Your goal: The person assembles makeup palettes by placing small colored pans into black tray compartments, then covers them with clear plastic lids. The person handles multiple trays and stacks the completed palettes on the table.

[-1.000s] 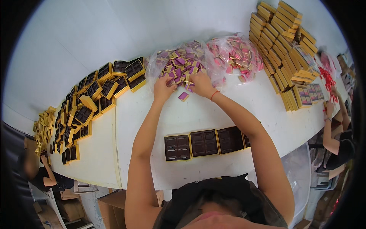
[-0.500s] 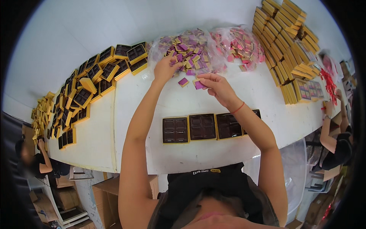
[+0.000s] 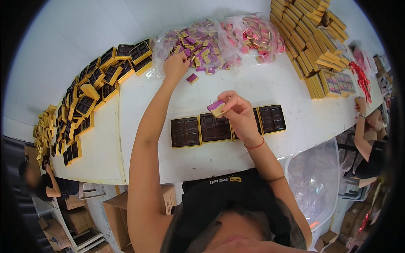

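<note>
A small rectangular purple-and-gold wrapped piece (image 3: 216,108) is pinched between the thumb and fingers of my right hand (image 3: 238,114). That hand is above a row of gold-edged boxes (image 3: 184,131) with dark moulded inserts, covering part of the row. My left hand (image 3: 176,66) reaches to the near left edge of a clear plastic bag (image 3: 158,59) spilling purple-and-gold pieces (image 3: 198,44). Its fingers are curled inward, and what they grip, if anything, is hidden. One loose purple piece (image 3: 192,78) lies on the table just right of my left wrist.
A second clear bag holds pink pieces (image 3: 261,38). Dark-lined gold boxes (image 3: 112,74) are heaped on the left, and gold boxes (image 3: 303,42) are stacked at right. Red ribbons (image 3: 360,82) lie beyond them. Other people work at the left (image 3: 50,181) and right (image 3: 371,158) edges.
My right hand has come back toward me with the wrapped piece, from beside the bag to above the boxes. My left hand stays at the purple pile, its fingers curled more.
</note>
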The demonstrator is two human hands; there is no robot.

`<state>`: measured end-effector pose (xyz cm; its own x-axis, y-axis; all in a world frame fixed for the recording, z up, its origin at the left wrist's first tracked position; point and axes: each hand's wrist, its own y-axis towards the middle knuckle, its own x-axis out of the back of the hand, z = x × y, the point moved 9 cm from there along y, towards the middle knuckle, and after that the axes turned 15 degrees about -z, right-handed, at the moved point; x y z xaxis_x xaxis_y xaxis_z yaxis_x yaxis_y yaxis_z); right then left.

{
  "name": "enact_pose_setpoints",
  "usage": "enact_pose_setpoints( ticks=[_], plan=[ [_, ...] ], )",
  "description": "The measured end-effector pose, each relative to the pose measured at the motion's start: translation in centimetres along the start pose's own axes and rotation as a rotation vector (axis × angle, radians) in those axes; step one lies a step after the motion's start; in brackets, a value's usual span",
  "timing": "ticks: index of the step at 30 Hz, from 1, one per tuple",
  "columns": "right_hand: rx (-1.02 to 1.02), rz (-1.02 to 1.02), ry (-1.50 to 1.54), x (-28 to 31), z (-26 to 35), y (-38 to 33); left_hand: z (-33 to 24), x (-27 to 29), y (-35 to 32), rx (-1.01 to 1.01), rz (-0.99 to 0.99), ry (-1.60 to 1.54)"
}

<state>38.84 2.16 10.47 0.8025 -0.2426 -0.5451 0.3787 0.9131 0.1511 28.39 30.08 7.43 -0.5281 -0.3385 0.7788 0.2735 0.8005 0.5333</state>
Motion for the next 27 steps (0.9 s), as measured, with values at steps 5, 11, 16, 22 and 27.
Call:
enact_pose_setpoints(
  ticks=[5, 11, 16, 22, 27],
  plan=[
    [0.139, 0.101, -0.11, -1.7, 1.4, -0.5, -0.2, 4.4, 0.3, 0.035, -0.308, -0.304],
    [0.043, 0.106, -0.255, -1.7, -0.8, -1.0, 1.0, 10.3, -7.4, 0.485, -0.266, -1.093],
    [-0.06, 0.134, -0.285, -2.6, -4.1, -2.3, 3.0, 12.9, -16.8, 0.701, -0.056, -1.067],
    [-0.006, 0.097, -0.515, -3.2, -6.5, -4.0, 4.9, 11.7, -22.1, 0.786, 0.084, -1.003],
    [-0.029, 0.074, -0.71, -2.8, -6.7, -4.3, 4.4, 11.8, -22.0, 0.533, 0.184, -0.892]
  ],
)
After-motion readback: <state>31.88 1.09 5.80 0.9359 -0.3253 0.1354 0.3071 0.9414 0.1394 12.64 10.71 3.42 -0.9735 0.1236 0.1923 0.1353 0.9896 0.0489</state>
